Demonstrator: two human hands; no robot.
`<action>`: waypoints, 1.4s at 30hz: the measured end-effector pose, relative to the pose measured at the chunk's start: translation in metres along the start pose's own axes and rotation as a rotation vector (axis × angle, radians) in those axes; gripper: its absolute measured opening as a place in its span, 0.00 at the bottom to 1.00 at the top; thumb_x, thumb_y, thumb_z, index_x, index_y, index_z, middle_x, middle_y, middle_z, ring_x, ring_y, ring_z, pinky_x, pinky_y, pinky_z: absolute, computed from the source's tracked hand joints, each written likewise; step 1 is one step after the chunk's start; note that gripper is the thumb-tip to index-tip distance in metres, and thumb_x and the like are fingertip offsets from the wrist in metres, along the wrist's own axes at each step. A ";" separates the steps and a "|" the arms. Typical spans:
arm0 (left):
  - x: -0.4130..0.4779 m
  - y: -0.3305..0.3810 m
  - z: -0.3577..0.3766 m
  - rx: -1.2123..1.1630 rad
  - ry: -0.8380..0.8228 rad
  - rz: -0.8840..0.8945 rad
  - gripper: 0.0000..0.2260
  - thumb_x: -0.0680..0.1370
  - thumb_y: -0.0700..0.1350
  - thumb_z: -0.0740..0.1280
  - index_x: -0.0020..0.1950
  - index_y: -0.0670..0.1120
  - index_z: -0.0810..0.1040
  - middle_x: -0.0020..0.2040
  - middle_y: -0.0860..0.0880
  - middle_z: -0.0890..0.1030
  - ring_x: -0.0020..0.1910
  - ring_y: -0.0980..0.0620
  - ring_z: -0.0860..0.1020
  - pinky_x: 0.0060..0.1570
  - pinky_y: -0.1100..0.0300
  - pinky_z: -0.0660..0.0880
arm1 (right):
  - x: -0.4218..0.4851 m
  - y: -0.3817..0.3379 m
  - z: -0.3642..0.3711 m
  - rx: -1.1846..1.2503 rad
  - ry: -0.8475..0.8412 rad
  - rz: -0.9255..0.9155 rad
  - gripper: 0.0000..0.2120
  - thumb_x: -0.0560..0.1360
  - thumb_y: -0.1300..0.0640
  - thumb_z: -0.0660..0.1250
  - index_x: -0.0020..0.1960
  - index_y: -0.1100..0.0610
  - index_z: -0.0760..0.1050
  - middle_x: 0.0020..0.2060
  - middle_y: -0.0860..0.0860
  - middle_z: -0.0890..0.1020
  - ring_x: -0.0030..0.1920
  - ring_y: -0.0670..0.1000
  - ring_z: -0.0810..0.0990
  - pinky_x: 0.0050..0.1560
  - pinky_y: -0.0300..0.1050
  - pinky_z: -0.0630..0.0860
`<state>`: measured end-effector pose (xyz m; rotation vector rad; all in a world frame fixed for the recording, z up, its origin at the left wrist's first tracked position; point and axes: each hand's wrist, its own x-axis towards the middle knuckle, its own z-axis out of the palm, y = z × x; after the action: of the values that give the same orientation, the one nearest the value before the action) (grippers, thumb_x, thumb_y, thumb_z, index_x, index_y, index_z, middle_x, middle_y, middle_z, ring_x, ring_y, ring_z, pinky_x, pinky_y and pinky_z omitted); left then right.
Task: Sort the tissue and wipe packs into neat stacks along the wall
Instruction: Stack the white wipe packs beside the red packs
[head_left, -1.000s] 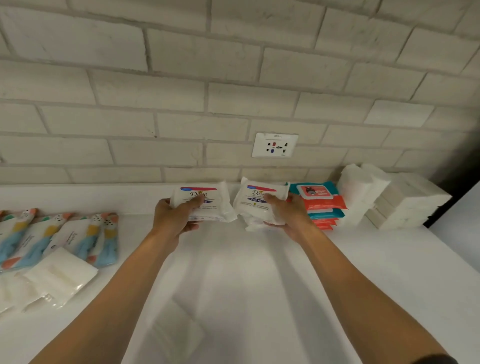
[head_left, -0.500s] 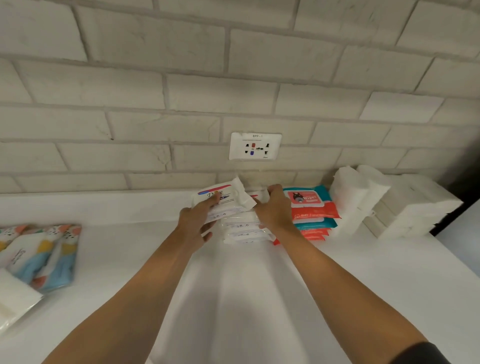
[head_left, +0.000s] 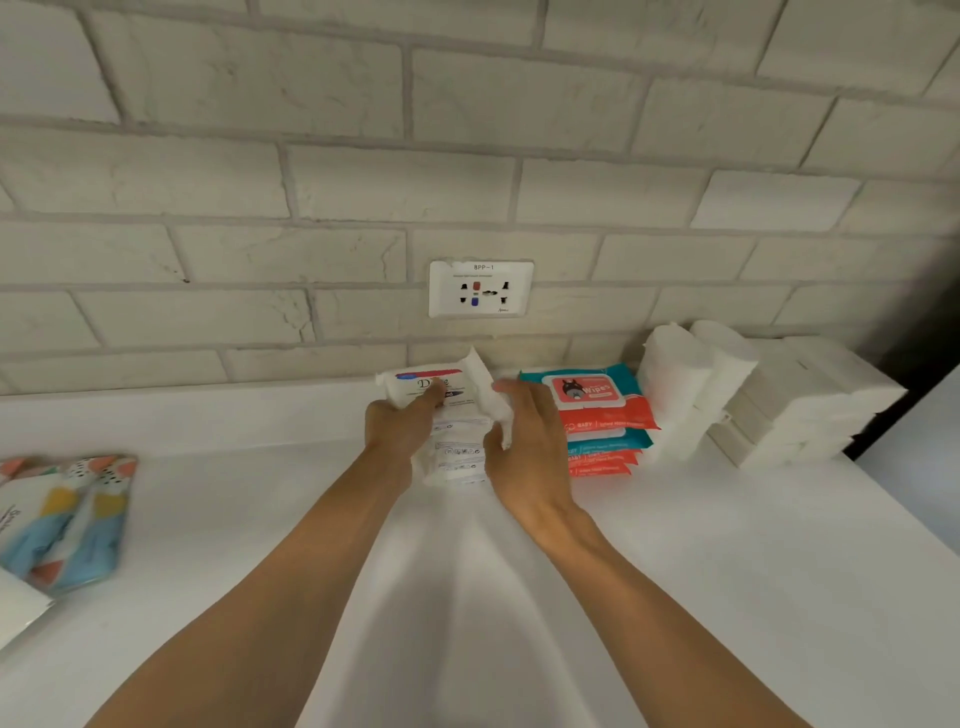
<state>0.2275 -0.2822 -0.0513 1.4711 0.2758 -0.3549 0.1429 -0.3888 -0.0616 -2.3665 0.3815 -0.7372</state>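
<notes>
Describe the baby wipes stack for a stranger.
Find the wall socket on the brick wall. Below and right of it, on the counter, sits the baby wipes stack. Only it is teal and red; the left neighbour and right neighbour are white.

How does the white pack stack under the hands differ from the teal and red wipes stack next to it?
The white pack stack is mostly white with a red band on top; the wipes stack is teal and red. The left hand and right hand both touch the white pack stack; neither holds the wipes stack. Both stand on the counter against the wall.
</notes>
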 end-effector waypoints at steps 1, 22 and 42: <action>0.000 0.000 0.003 0.041 0.022 0.039 0.07 0.74 0.48 0.74 0.43 0.48 0.78 0.41 0.49 0.82 0.36 0.54 0.79 0.31 0.62 0.70 | -0.004 0.002 0.001 0.006 -0.025 -0.017 0.23 0.75 0.65 0.68 0.68 0.53 0.70 0.65 0.52 0.71 0.66 0.52 0.71 0.62 0.45 0.76; 0.000 0.005 0.012 0.776 -0.034 0.106 0.23 0.82 0.58 0.45 0.70 0.51 0.69 0.67 0.43 0.63 0.65 0.41 0.59 0.64 0.48 0.59 | 0.003 0.020 0.002 -0.223 -0.053 -0.013 0.18 0.79 0.57 0.65 0.68 0.52 0.73 0.64 0.52 0.77 0.64 0.56 0.71 0.63 0.51 0.72; -0.045 0.000 -0.099 0.383 -0.066 0.222 0.17 0.82 0.54 0.56 0.68 0.51 0.71 0.64 0.49 0.75 0.62 0.46 0.74 0.60 0.52 0.71 | -0.037 -0.042 0.013 -0.030 -0.014 -0.080 0.11 0.76 0.58 0.68 0.59 0.54 0.79 0.61 0.54 0.79 0.62 0.57 0.75 0.60 0.47 0.73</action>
<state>0.1895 -0.1807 -0.0424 1.8428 -0.0132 -0.2847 0.1241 -0.3347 -0.0589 -2.4255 0.2955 -0.7563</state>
